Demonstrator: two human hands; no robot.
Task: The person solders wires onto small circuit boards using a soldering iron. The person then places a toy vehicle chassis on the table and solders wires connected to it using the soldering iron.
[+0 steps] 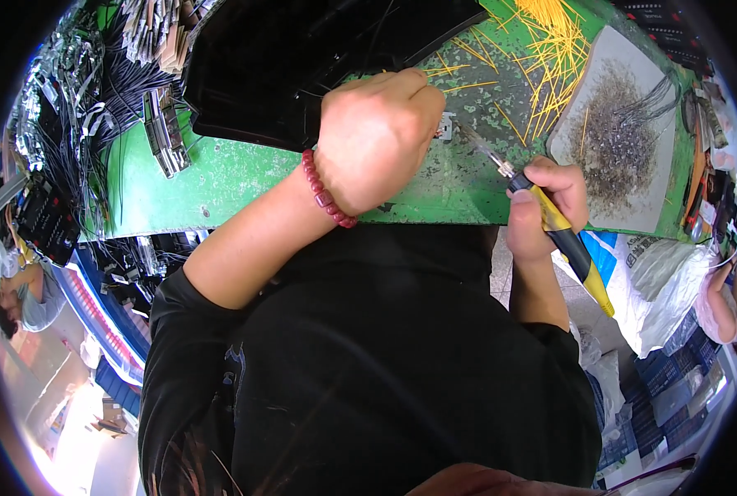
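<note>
My right hand (546, 202) is wrapped round the handle of a soldering iron (563, 236), yellow and black with a metal shaft. The iron's thin tip points up and left, close to a small whitish part (444, 126) on the green worktop. My left hand (381, 136), with a red bead bracelet (327, 198) at the wrist, is closed with its back upward, beside that part. Its fingertips are hidden under the hand, so what they hold cannot be made out.
A large black plastic tray (269, 66) lies beyond my left hand. Thin yellow wires (542, 74) are scattered at the far right. Dark debris covers a grey board (563, 140). Bundled black wires (125, 87) and a metal-looking piece (164, 132) lie left on the green table (244, 169).
</note>
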